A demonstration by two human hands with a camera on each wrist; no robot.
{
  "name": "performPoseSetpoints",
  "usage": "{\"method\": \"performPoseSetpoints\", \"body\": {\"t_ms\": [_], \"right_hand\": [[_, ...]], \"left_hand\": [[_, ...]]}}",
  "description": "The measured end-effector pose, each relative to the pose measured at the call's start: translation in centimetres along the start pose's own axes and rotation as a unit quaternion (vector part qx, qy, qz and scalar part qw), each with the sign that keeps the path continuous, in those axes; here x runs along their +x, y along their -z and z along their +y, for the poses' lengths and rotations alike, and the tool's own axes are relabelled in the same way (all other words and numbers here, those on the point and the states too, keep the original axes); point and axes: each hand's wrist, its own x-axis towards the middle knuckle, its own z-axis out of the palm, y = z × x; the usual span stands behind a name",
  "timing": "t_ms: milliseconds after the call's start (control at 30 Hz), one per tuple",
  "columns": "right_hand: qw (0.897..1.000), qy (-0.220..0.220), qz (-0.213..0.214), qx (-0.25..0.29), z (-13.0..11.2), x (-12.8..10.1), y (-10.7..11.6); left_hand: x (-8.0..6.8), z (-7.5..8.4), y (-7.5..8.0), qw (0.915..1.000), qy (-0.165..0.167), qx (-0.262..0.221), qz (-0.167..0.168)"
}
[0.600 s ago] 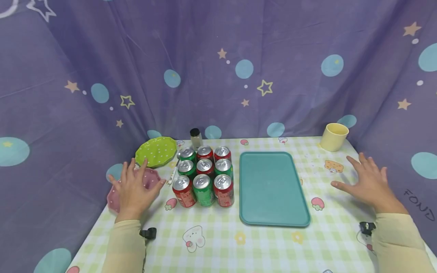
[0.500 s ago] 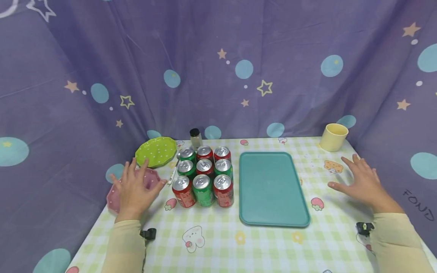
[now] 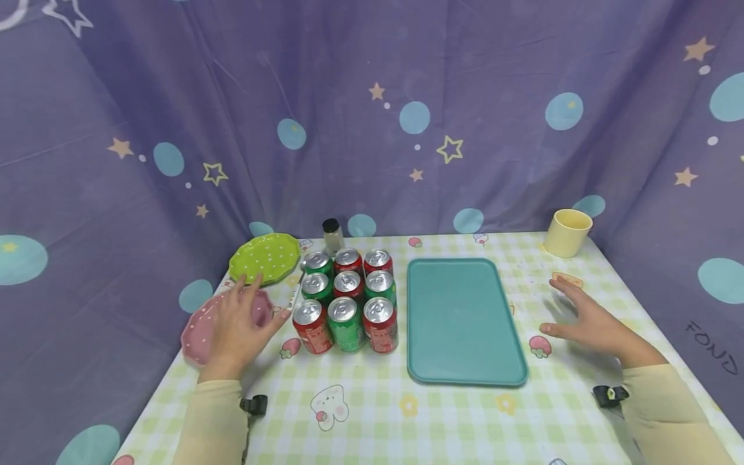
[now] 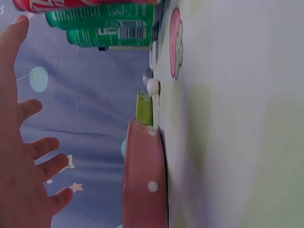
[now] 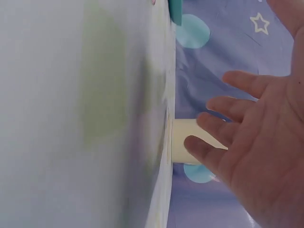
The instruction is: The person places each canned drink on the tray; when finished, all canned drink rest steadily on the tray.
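Several red and green soda cans (image 3: 347,300) stand in a tight block on the checked tablecloth, left of an empty teal tray (image 3: 462,320). My left hand (image 3: 241,323) hovers open over a pink dotted plate (image 3: 197,329), its thumb close to the front-left red can (image 3: 310,326). In the left wrist view the spread fingers (image 4: 28,156) hang above the pink plate (image 4: 142,180), with cans (image 4: 104,21) beyond. My right hand (image 3: 587,320) is open above the cloth, right of the tray and holding nothing. In the right wrist view its fingers (image 5: 237,128) are straight.
A green dotted plate (image 3: 264,258) lies behind the pink one. A small dark-capped jar (image 3: 332,236) stands behind the cans, and a spoon (image 3: 296,294) lies beside them. A yellow cup (image 3: 568,232) sits at the back right corner. Purple curtains close in the table.
Both hands have drifted inward: the left hand toward the cans, the right hand leftward toward the tray. Nothing was picked up.
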Motion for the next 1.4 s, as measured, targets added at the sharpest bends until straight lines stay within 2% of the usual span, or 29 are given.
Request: {"method": "performPoseSetpoints", "body": {"t_ms": [233, 400, 500, 633, 767, 867, 1000, 1100, 1400], "right_hand": [[0.999, -0.026, -0.025, -0.013, -0.6, -0.7, -0.8], [0.999, -0.002, -0.040, -0.007, -1.1, -1.1, -1.4], [0.999, 0.026, -0.046, 0.006, -1.5, -1.2, -1.8], [0.997, 0.054, -0.053, 0.013, -1.8, -1.3, -2.3], [0.996, 0.060, -0.064, 0.022, -2.2, -1.4, -2.8], [0.993, 0.058, -0.087, 0.051, -2.3, -1.4, -3.1], [0.986, 0.054, -0.120, 0.106, -2.1, -1.3, -3.3], [0.981, 0.054, -0.131, 0.129, -1.8, -1.3, -3.5], [0.971, 0.072, -0.154, 0.167, -1.3, -1.3, -3.6]], "left_hand": [[-0.6, 0.7, 0.0, 0.9982, 0.007, -0.056, -0.021], [-1.1, 0.9, -0.3, 0.9935, -0.008, -0.112, -0.020], [-1.3, 1.0, -0.5, 0.9865, -0.015, -0.161, -0.028], [-1.5, 1.4, -0.8, 0.9729, -0.026, -0.226, -0.044], [-1.7, 1.9, -1.1, 0.9610, -0.039, -0.269, -0.051], [-1.8, 2.3, -1.4, 0.9525, -0.049, -0.297, -0.047], [-1.9, 2.6, -1.8, 0.9426, -0.056, -0.326, -0.042], [-2.0, 2.8, -2.0, 0.9390, -0.052, -0.336, -0.051], [-2.2, 3.0, -2.8, 0.9350, -0.046, -0.344, -0.075]]}}
